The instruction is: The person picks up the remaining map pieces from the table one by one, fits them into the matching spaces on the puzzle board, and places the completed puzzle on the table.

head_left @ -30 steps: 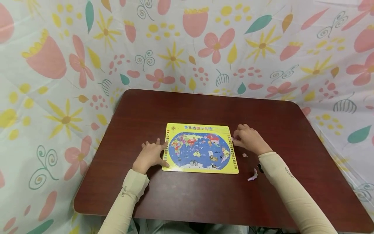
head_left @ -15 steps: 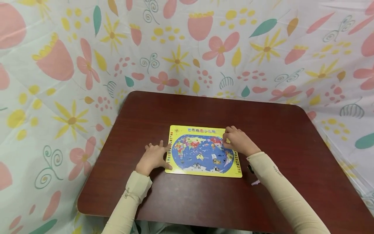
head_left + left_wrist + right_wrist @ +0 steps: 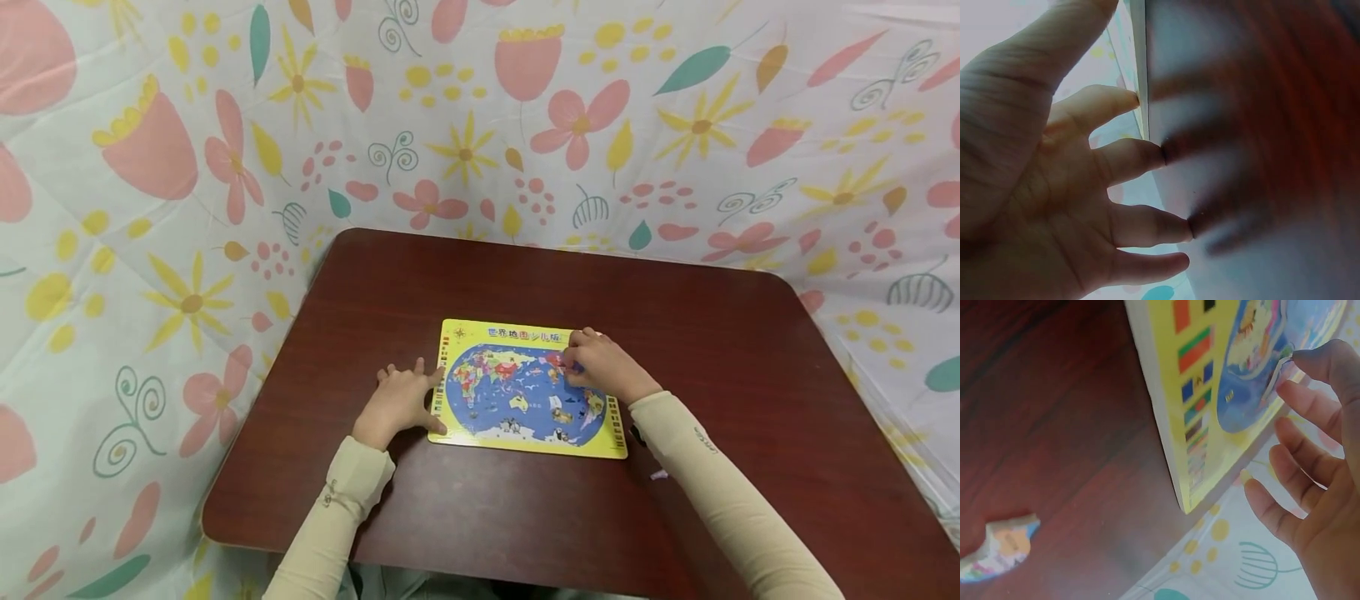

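Note:
A yellow-bordered world map board [image 3: 480, 436] lies flat on the table. At its left edge my left hand [image 3: 396, 406] rests with thumb and index finger against the border; the left wrist view shows this hand [image 3: 1066, 187] with spread fingers, several tips touching the tabletop. Over the map's upper right, my right hand [image 3: 609, 367] reaches in from the side. In the right wrist view, thumb and index finger of this hand [image 3: 1329, 450] pinch a small piece [image 3: 1274, 380] at the map's surface. The piece is hidden in the head view.
A loose piece [image 3: 1004, 553] lies on the table [image 3: 525, 517] beside the board; in the head view, part of a pinkish piece [image 3: 659, 475] shows beside the right sleeve. A flower-patterned cloth [image 3: 465, 75] hangs behind the table and along its sides.
My right hand has moved left from beside the board's right edge to over the map's upper right. My left hand keeps its place at the left edge. The head view has shifted slightly.

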A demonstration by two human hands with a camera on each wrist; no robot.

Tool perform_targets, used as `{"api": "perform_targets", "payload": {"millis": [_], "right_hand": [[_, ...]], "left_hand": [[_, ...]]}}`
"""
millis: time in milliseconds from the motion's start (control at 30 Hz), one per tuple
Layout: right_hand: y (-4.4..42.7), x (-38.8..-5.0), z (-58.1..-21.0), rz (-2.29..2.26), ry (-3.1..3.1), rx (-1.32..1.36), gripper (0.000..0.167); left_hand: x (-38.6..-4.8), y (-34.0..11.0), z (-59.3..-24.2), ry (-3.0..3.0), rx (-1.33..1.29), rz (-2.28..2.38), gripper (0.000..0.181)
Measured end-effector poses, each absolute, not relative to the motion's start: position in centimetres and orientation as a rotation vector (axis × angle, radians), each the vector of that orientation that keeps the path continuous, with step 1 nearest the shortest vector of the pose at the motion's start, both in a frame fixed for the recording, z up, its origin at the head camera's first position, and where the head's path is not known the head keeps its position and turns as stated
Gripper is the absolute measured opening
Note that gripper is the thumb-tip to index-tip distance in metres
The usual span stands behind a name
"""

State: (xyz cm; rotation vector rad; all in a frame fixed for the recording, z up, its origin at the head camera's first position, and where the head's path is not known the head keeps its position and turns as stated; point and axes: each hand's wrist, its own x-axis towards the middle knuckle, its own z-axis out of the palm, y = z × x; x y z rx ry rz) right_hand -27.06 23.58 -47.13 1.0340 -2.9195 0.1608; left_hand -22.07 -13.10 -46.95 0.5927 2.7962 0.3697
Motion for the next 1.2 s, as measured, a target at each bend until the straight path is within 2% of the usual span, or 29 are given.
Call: {"api": "perform_targets", "payload": {"millis": [300,667,1200], "right_hand": [[23.4,-27.0,-47.1,0.107,-2.934,1.006,0.011],[23.8,-26.5,-47.5,0.189,-3.007,0.902,0.022],[25.0,-26.2,-46.8,0.212,-2.952,0.905,0.013]], "left_hand": [[-22.1,-13.1,-46.8,2.799,0.603,0.375,0.099],[-22.2,-13.2,-47.0,2.795,0.607,0.360,0.101],[-22.0,-13.2,-46.7,2.787,0.601,0.329,0.101]]}}
